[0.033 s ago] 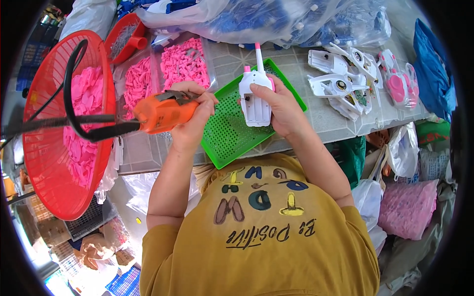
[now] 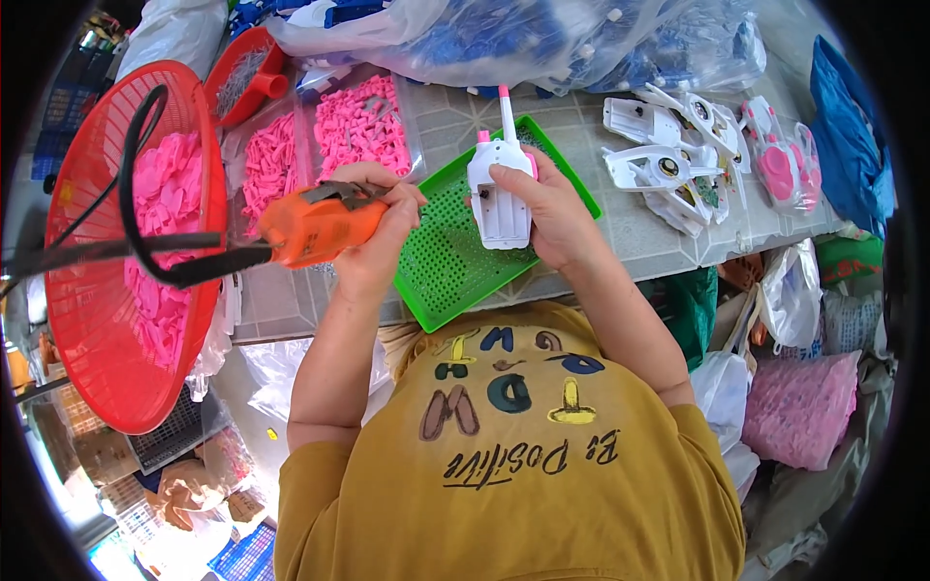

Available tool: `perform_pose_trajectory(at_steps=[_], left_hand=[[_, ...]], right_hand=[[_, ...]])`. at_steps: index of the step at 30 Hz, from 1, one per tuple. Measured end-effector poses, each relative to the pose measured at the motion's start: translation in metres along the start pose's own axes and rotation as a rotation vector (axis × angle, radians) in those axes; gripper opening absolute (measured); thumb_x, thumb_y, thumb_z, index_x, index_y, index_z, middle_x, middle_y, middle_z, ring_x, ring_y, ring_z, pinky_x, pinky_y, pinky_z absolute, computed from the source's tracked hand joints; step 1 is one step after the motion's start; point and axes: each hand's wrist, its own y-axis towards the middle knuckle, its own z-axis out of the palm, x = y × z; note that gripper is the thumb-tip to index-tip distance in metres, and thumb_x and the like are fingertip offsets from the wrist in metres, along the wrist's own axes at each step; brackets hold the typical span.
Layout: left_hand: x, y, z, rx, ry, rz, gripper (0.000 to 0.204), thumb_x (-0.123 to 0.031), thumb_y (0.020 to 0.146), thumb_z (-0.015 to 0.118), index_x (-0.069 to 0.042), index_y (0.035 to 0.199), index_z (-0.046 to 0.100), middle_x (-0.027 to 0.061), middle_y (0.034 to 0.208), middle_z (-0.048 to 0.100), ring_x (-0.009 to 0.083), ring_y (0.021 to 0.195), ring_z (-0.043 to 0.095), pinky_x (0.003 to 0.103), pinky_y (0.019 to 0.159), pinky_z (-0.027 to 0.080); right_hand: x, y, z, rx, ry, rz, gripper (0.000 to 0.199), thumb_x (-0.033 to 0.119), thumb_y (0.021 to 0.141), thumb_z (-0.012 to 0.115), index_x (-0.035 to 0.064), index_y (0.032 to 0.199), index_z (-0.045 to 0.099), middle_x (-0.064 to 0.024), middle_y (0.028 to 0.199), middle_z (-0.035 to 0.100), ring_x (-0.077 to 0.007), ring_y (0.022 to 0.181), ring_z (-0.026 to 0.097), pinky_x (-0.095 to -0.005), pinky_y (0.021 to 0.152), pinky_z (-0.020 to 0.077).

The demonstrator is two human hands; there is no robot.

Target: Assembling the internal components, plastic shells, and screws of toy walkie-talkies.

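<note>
My left hand (image 2: 378, 223) is wrapped round an orange corded power screwdriver (image 2: 315, 230) with dark tape on its body; its tip is hidden by my fingers. In my right hand (image 2: 557, 213) is a white toy walkie-talkie (image 2: 504, 221) with a pink-tipped antenna, antenna pointing away from me. Its back faces up, showing an uncovered battery bay, and my thumb presses on it. Beneath both hands lies a green perforated tray (image 2: 441, 281) on the table, with small screws scattered in it. The screwdriver and the walkie-talkie are apart.
At left stands a red basket (image 2: 73, 290) of pink parts, crossed by a black cord (image 2: 126, 184). Pink pieces (image 2: 358, 121) fill trays behind, beside a red scoop (image 2: 276, 85) of screws. White shells (image 2: 668, 169) and bagged pink toys (image 2: 780, 160) lie at right.
The black cord and coil behind the power screwdriver have shifted slightly. Both hands and the walkie-talkie are almost where they were.
</note>
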Motion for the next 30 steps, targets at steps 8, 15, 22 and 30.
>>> perform_pose_trajectory(at_steps=[8,15,22,30], left_hand=[[-0.047,0.007,0.026,0.108,-0.224,0.188,0.031,0.009,0.081,0.061,-0.003,0.106,0.047,0.0082,0.071,0.057,0.0198,0.066,0.060,0.042,0.075,0.054],[-0.033,0.008,0.047,0.198,-0.245,0.080,0.026,0.003,0.083,0.064,-0.003,0.104,0.049,0.0075,0.071,0.058,0.0173,0.065,0.059,0.042,0.076,0.055],[-0.022,0.009,0.050,0.212,-0.285,0.057,0.024,0.008,0.081,0.062,-0.002,0.099,0.049,0.0075,0.074,0.058,0.0154,0.066,0.059,0.041,0.078,0.056],[-0.026,0.012,0.052,0.280,-0.167,0.045,0.023,0.009,0.081,0.060,-0.002,0.099,0.049,0.0067,0.074,0.058,0.0136,0.066,0.058,0.040,0.078,0.056]], right_hand=[[0.003,-0.001,0.003,0.002,0.007,0.041,0.044,0.016,0.093,0.066,0.0023,0.131,0.048,-0.0105,0.103,0.067,-0.0209,0.085,0.069,-0.0345,0.073,0.0573],[0.009,-0.005,0.006,-0.001,0.037,0.046,0.056,0.015,0.090,0.070,0.0001,0.137,0.043,-0.0104,0.108,0.065,-0.0185,0.088,0.067,-0.0336,0.074,0.0565],[0.010,-0.007,0.006,-0.010,0.039,0.053,0.053,0.015,0.091,0.070,0.0000,0.135,0.045,-0.0095,0.107,0.065,-0.0177,0.090,0.066,-0.0334,0.076,0.0558],[0.011,-0.008,0.008,-0.022,0.025,0.034,0.045,0.017,0.092,0.070,0.0018,0.129,0.049,-0.0072,0.106,0.065,-0.0166,0.089,0.066,-0.0324,0.077,0.0551]])
